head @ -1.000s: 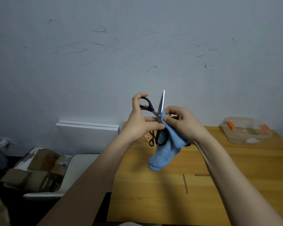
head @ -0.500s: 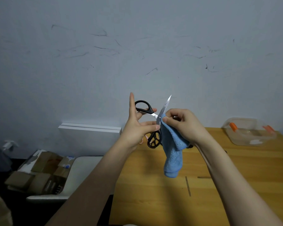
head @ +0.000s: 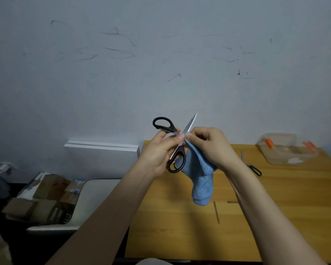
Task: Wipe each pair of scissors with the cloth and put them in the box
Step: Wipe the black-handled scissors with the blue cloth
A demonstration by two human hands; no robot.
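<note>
My left hand holds black-handled scissors in the air above the wooden table, pinching them near the pivot. The blades are spread apart; one steel tip points up and right. My right hand grips a blue cloth against the lower blade, which the cloth hides. The cloth's free end hangs down. A second pair of scissors with dark handles lies on the table behind my right wrist. The clear plastic box with orange clips stands at the table's back right corner.
A white board leans on the wall left of the table. A white chair stands beside the table's left edge. Cardboard boxes crowd the floor at the far left. The scuffed wall is close behind the table.
The scissors have turned so the upper handle loop sits further left and the blade tip leans more to the right. The cloth hangs lower under my right hand.
</note>
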